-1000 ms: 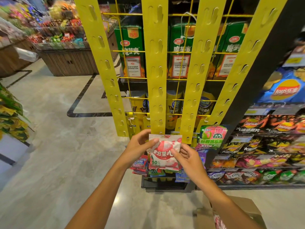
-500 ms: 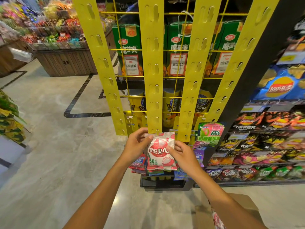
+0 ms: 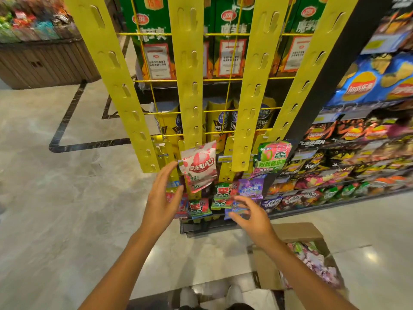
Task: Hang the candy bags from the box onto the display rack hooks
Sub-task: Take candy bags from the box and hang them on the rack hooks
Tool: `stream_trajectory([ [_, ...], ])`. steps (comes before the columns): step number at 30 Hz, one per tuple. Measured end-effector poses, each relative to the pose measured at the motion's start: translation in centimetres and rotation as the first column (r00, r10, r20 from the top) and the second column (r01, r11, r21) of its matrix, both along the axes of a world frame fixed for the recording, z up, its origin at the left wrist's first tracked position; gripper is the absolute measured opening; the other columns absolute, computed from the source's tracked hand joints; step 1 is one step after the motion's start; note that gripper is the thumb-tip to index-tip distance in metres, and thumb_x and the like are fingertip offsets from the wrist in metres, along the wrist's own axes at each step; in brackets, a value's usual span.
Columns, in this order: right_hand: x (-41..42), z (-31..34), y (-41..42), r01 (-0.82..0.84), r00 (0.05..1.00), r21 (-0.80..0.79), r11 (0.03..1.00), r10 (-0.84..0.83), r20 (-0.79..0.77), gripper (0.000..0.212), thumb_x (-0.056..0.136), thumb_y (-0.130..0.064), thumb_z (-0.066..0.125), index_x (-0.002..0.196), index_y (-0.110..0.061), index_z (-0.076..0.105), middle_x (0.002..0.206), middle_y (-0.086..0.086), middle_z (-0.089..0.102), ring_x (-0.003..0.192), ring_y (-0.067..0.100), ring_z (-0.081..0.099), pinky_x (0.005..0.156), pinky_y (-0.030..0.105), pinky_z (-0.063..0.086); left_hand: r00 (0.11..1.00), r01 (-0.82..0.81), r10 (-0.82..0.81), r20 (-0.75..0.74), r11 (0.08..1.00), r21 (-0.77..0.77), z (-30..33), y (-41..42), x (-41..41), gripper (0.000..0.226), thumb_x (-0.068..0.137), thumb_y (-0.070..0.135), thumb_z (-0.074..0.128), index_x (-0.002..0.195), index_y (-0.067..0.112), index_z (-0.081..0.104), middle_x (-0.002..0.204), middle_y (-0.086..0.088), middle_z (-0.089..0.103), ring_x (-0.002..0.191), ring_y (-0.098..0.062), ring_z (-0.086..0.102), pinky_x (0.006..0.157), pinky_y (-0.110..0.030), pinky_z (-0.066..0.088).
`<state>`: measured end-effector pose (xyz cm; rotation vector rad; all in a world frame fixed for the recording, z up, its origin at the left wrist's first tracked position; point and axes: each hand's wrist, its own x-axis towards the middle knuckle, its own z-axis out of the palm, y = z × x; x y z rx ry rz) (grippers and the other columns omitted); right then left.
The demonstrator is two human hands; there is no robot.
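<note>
A red-and-white candy bag (image 3: 199,165) hangs tilted on the lower part of the second yellow display strip (image 3: 188,70), free of both hands. My left hand (image 3: 162,198) is open just below and left of it, fingertips close to its left edge. Lower right, my right hand (image 3: 250,214) is open and empty, in front of the lower hung bags. A green-and-pink bag (image 3: 271,156) hangs on the right strip. The cardboard box (image 3: 297,233) with several candy bags (image 3: 312,260) sits on the floor at lower right.
Several small bags (image 3: 223,194) hang low on the rack above its dark base (image 3: 207,227). Chip shelves (image 3: 357,153) fill the right side. A wooden produce stand (image 3: 44,63) is at far left. My shoes (image 3: 210,295) show on the marble floor.
Both hands held the red-and-white bag against the strip; now they have let go and drawn back, and the bag hangs by itself. The view has tilted down, showing the box.
</note>
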<state>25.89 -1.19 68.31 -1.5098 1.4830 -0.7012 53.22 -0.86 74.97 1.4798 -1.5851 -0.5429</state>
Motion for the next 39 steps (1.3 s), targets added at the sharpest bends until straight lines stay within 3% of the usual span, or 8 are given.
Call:
stream_trajectory([
  [4,-3.0,-1.6,2.7,-0.060,0.985,-0.011,0.998,0.057,-0.165,0.048,0.090,-0.034,0.072,0.135,-0.030,0.056,0.136,-0.008,0.059,0.126,0.014,0.055,0.105,0.036,0.047,0.974,0.104,-0.108,0.201,0.994,0.033,-2.2,2.1,1.7,0.057,0.095,0.018,0.065,0.147,0.026,0.043,0.153,0.009,0.041,0.142,-0.010,0.037,0.111,-0.033,0.040],
  [12,-12.1,-3.4,8.0,-0.156,0.920,0.030,0.987,0.156,-0.359,0.054,0.095,-0.053,0.056,0.145,-0.036,0.044,0.152,-0.012,0.042,0.145,0.012,0.032,0.121,0.039,0.027,0.698,0.297,-0.371,0.613,0.928,0.223,-5.6,5.0,-4.2,0.060,0.096,0.057,0.038,0.139,0.018,0.055,0.150,-0.003,0.048,0.142,-0.029,0.039,0.116,-0.051,0.034],
  [18,-24.0,-2.6,15.2,-0.099,0.887,0.047,0.994,0.110,-0.448,0.050,0.098,-0.049,0.058,0.143,-0.029,0.051,0.149,-0.009,0.047,0.141,0.015,0.037,0.118,0.037,0.029,0.527,0.334,-0.535,0.660,0.845,0.417,-7.8,8.7,-18.0,0.083,0.093,0.075,0.017,0.136,0.018,0.058,0.146,-0.011,0.052,0.135,-0.042,0.044,0.112,-0.056,0.035],
  [20,-29.0,-2.7,18.5,-0.071,0.879,0.039,0.997,0.081,-0.469,0.047,0.098,-0.046,0.058,0.138,-0.022,0.057,0.144,0.000,0.055,0.136,0.022,0.045,0.115,0.033,0.030,0.470,0.338,-0.623,0.625,0.782,0.524,-8.8,10.7,-23.6,0.100,0.083,0.085,0.003,0.146,0.021,0.048,0.159,-0.007,0.036,0.146,-0.041,0.029,0.118,-0.058,0.023],
  [24,-38.6,-4.8,24.9,0.047,0.884,0.167,0.985,0.037,-0.466,0.089,0.081,-0.086,0.035,0.137,-0.022,0.059,0.139,0.001,0.059,0.129,0.021,0.051,0.113,0.036,0.040,0.403,0.392,-0.722,0.562,0.691,0.607,-10.4,14.1,-33.8,0.120,0.064,0.093,-0.016,0.153,0.030,0.034,0.165,0.001,0.017,0.153,-0.029,0.009,0.123,-0.048,0.005],
  [26,-43.1,-7.2,27.1,0.091,0.888,0.238,0.967,0.029,-0.459,0.091,0.078,-0.091,0.032,0.136,-0.026,0.060,0.140,-0.002,0.058,0.130,0.019,0.051,0.110,0.036,0.042,0.354,0.411,-0.760,0.545,0.650,0.639,-11.0,14.9,-37.8,0.123,0.059,0.093,-0.019,0.154,0.031,0.030,0.166,0.004,0.014,0.153,-0.026,0.008,0.122,-0.046,0.003],
  [32,-48.9,-7.8,28.0,0.144,0.893,0.364,0.920,0.038,-0.448,0.090,0.080,-0.085,0.040,0.149,-0.027,0.044,0.153,0.000,0.046,0.140,0.025,0.041,0.115,0.031,0.033,0.270,0.433,-0.821,0.502,0.569,0.699,-13.5,14.6,-44.5,0.115,0.067,0.093,-0.007,0.154,0.028,0.030,0.166,-0.001,0.015,0.153,-0.029,0.011,0.124,-0.046,0.007],
  [39,-52.5,-11.5,25.9,0.241,0.904,0.465,0.852,-0.023,-0.427,0.113,0.067,-0.094,0.019,0.152,-0.022,0.038,0.156,0.003,0.042,0.141,0.022,0.041,0.113,0.026,0.031,0.216,0.352,-0.856,0.469,0.517,0.781,-19.2,9.2,-48.8,0.085,0.084,0.073,0.020,0.156,0.028,0.022,0.166,0.002,0.012,0.153,-0.024,0.009,0.123,-0.036,0.005],
])
